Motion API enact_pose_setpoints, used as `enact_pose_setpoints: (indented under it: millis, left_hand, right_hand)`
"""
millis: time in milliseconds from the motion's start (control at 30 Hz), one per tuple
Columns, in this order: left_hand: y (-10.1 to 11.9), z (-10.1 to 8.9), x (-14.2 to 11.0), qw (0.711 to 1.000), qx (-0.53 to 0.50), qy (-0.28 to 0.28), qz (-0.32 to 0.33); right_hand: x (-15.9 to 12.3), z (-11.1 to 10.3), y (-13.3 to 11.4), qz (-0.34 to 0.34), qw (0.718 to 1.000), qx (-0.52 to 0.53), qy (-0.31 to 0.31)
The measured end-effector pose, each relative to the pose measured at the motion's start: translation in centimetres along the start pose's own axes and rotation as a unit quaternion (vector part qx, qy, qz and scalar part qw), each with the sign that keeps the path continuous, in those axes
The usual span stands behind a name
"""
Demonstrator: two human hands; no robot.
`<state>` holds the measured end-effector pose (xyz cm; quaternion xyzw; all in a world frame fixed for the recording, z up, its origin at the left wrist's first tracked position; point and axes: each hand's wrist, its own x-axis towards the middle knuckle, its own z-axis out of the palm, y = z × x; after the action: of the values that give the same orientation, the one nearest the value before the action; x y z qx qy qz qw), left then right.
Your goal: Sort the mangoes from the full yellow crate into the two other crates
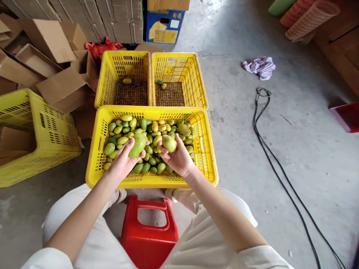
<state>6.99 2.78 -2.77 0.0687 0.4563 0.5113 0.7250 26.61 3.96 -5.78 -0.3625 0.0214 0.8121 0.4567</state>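
My left hand (125, 160) is closed around a large green mango (137, 145), its thumb along the side. In my right hand (179, 157) a rounder, yellow-green mango (169, 143) is gripped between thumb and fingers. Both hands are over a yellow plastic crate (209, 164) filled with many green and yellow mangoes. Behind it two more yellow crates stand side by side: the left one (101, 80) has a single yellow mango (127, 80) inside, and the right one (200, 82) holds a dark green mango (159, 82) and a small yellowish one (164, 86).
A red plastic stool (148, 239) stands between my legs. At left are another yellow crate (56, 130) and a heap of cardboard boxes (61, 87). A black cable (269, 149) and a crumpled lilac cloth (260, 68) lie on the concrete floor at right.
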Motion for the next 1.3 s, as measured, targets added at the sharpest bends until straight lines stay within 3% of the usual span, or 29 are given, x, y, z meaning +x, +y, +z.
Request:
enact_pose_setpoints:
  millis: [100,233,333,533,800,1067,1167,1300]
  left_hand:
    - [0.4,0.2,0.0,0.999,0.019,0.028,-0.026]
    - [0.8,-0.8,0.4,0.996,0.068,-0.004,-0.064]
    - [0.6,-1.5,0.7,0.995,0.082,-0.024,-0.055]
    - [-0.1,-1.5,0.8,0.994,0.099,0.006,-0.043]
    - [0.0,-2.1,1.4,0.995,0.057,-0.045,-0.075]
    - [-0.6,-1.3,0.0,0.997,0.049,-0.055,-0.016]
    - [-0.5,-1.1,-0.1,0.996,0.054,-0.074,-0.018]
    - [0.3,-0.2,-0.2,0.997,0.028,-0.037,-0.065]
  right_hand:
    - [-0.3,-0.1,0.1,-0.015,1.0,-0.019,-0.003]
    - [-0.4,-0.4,0.3,-0.042,0.997,-0.049,-0.031]
    - [-0.2,-0.6,0.4,-0.041,0.996,-0.061,-0.046]
    - [0.2,-0.3,0.1,-0.022,0.997,-0.063,-0.04]
    - [-0.3,0.1,-0.2,-0.017,0.998,-0.045,-0.048]
    - [-0.4,0.1,-0.1,-0.028,0.997,-0.048,-0.051]
    - [-0.3,0.3,-0.2,-0.028,0.998,-0.052,-0.031]
    - [-0.4,0.5,-0.4,-0.037,0.997,-0.061,-0.023]
